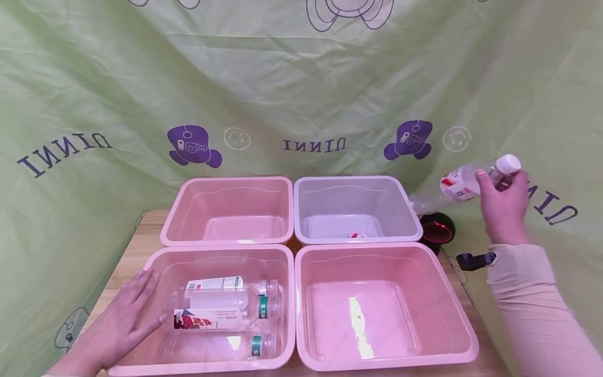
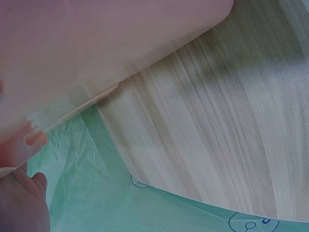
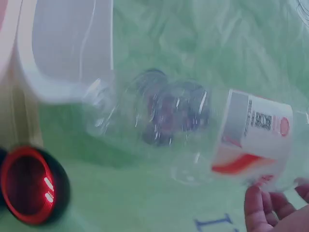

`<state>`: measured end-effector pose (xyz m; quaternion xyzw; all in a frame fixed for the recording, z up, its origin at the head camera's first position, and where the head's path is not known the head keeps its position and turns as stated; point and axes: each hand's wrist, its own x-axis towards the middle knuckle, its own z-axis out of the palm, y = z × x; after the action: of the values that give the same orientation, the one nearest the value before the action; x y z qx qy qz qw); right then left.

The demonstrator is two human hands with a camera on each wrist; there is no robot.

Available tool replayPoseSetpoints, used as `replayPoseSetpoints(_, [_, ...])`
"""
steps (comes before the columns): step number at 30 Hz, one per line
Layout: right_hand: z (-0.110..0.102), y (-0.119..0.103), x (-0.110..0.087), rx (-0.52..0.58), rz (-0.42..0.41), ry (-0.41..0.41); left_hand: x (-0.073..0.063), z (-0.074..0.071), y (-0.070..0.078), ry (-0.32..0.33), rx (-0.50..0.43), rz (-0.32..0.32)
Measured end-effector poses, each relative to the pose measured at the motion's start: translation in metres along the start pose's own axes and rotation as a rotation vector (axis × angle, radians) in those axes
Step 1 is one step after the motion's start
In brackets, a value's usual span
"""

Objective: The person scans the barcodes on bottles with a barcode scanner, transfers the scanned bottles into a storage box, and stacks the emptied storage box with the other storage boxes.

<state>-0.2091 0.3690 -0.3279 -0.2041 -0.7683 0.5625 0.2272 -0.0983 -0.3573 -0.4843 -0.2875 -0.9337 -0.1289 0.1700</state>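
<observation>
In the right wrist view, the bottle [image 3: 256,130] and right hand [image 3: 277,212] run off the edge; the lavender tub [image 1: 330,241] partly hides a red-and-white item [image 1: 358,235] inside.

And here on the right comes a long sleeve [image 1: 537,309], pale pinkish cream, soft creases running across it, ending in a plain cuff [image 1: 520,261] at the wrist! Jutting left from that cuff, a small black gadget [image 1: 473,261], rounded at the tip, tiny pale marks beside the fabric. Right hand [image 1: 509,201], bare; left hand [image 1: 115,322], bare too!
</observation>
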Motion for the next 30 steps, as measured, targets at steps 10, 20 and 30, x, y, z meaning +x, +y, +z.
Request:
replayPoseSetpoints(10, [0.026, 0.045, -0.005, -0.018, 0.096, -0.261, 0.000, 0.001, 0.002, -0.001, -0.003, 0.001])
replayPoseSetpoints(20, [0.055, 0.060, -0.013, -0.324, -0.032, -0.508, -0.001, 0.000, 0.000, 0.006, -0.010, -0.012])
replayPoseSetpoints(30, [0.103, 0.040, -0.045, -0.495, -0.283, -0.681, 0.001, 0.002, -0.001, 0.006, -0.026, -0.017])
